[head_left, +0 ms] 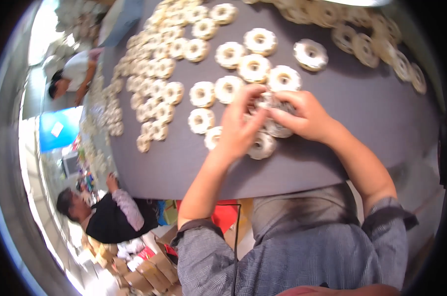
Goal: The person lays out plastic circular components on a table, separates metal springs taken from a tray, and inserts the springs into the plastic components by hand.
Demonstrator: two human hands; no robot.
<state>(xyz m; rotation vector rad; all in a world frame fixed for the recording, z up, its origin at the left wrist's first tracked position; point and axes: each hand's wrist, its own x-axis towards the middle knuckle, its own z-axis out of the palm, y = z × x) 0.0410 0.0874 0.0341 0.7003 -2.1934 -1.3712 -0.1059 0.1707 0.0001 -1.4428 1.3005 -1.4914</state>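
My left hand (242, 123) and my right hand (304, 116) meet over the grey table, fingers bent in around a pale scalloped ring (265, 102). Both hands grip it from opposite sides; blur and the fingers hide most of its detail. Under and around my hands lie loose cream rings with a round hole, among them one just beyond my fingers (284, 79), one below them (261, 147) and one left of my left hand (201, 121).
A dense spread of the same rings (157, 69) covers the table's left side. More rings lean in an overlapping row (366, 47) at the far right. A seated person (115, 212) is at the left, another (75, 74) farther off. Cardboard boxes (152, 274) stand on the floor at lower left.
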